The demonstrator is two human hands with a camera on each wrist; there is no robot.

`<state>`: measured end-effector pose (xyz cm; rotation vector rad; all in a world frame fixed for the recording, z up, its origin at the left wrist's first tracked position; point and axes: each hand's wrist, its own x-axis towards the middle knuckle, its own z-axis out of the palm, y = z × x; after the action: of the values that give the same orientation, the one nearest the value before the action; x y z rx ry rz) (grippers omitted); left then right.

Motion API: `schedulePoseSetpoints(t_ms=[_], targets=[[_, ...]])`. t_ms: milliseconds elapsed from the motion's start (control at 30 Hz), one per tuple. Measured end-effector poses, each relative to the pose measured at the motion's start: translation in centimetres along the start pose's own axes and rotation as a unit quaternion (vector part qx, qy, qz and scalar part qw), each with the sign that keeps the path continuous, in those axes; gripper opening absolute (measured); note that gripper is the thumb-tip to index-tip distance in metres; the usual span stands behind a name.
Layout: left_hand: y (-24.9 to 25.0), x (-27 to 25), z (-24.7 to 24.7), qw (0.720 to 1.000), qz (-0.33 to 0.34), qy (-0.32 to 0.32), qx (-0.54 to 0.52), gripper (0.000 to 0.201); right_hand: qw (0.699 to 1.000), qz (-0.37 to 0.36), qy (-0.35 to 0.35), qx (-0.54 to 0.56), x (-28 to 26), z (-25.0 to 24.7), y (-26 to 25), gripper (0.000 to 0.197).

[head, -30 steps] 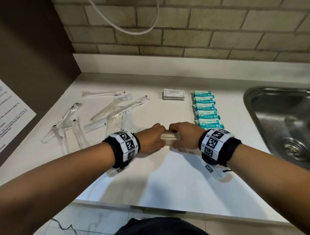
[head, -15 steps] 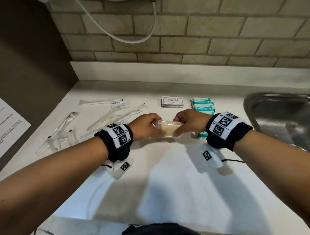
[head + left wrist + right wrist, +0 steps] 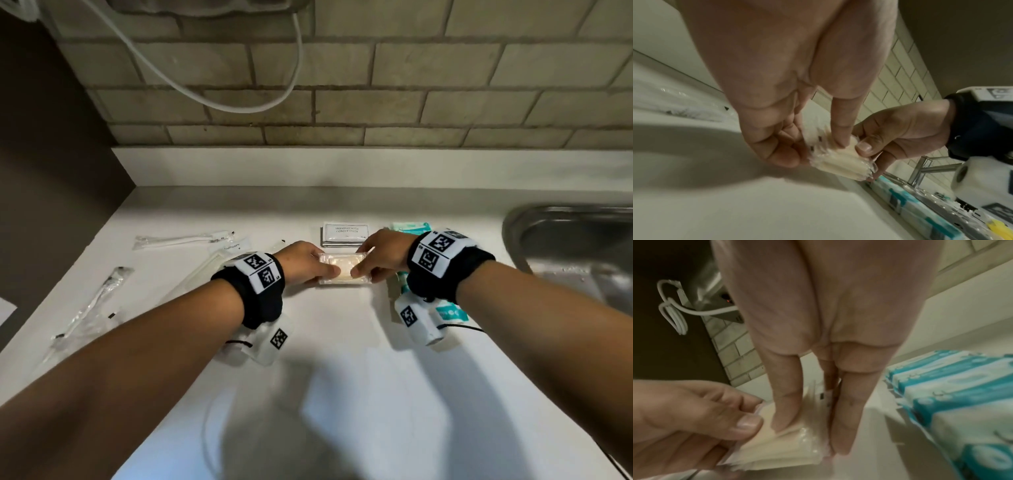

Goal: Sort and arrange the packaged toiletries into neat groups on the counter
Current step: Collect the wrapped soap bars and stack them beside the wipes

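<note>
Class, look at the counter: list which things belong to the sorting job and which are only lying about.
Part of the job:
- clear-wrapped cream packets, held by left hand and right hand
- shampoo sachets
- teal packets
- wrapped toothbrushes

Lying about:
- sink
- white cable
- paper sheet

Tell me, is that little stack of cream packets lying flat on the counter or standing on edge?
Flat. The cream packets show their broad face upward, with the left hand and right hand pinching the ends.
</note>
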<state>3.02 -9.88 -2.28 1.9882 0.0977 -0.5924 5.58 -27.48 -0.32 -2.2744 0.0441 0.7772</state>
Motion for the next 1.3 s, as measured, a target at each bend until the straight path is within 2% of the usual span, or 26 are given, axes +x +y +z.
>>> schedulePoseSetpoints(t_ms=[67, 200, 333, 600, 833, 1000, 1133, 1233, 1300], targets=[[-0.1, 0.8, 0.2, 1.000, -0.013, 0.013, -0.007, 0.020, 1.000, 0.013, 0.007, -0.006, 0.8, 0.2, 0.1, 0.038], [-0.2, 1.9, 0.6, 0.997, -0.031, 0.048, -0.043, 0.028, 0.999, 0.031, 0.022, -0.017, 1.6, 0.3, 0.1, 0.020], [-0.2, 2.7, 0.4, 0.997, -0.030, 0.062, -0.046, 0.036, 0.998, 0.044, 0.048, -0.022, 2.0, -0.1, 0.1, 0.023], [-0.4, 3.3, 0.7, 0.993, -0.036, 0.070, -0.083, 0.038, 0.996, 0.048, 0.067, -0.046, 1.8, 0.0, -0.3, 0.019], [-0.4, 3.1, 0.9, 0.994, -0.029, 0.087, -0.055, 0.038, 0.992, 0.060, 0.072, -0.087, 1.4, 0.4, -0.6, 0.019], [-0.2, 3.1, 0.7, 0.996, -0.033, 0.071, -0.049, 0.035, 0.992, 0.052, 0.070, -0.093, 1.2, 0.4, -0.5, 0.019], [-0.3, 2.8, 0.5, 0.999, -0.019, 0.028, -0.036, 0.044, 0.991, 0.038, 0.056, -0.114, 0.9, 0.5, -0.3, 0.017], [-0.4, 2.0, 0.1, 1.000, 0.008, -0.023, -0.008, 0.037, 0.990, 0.024, 0.033, -0.138, 0.7, 0.8, -0.1, 0.031], [-0.4, 1.5, 0.1, 0.999, 0.029, -0.030, 0.011, 0.034, 0.986, 0.000, 0.037, -0.164, 0.4, 1.1, 0.0, 0.038]])
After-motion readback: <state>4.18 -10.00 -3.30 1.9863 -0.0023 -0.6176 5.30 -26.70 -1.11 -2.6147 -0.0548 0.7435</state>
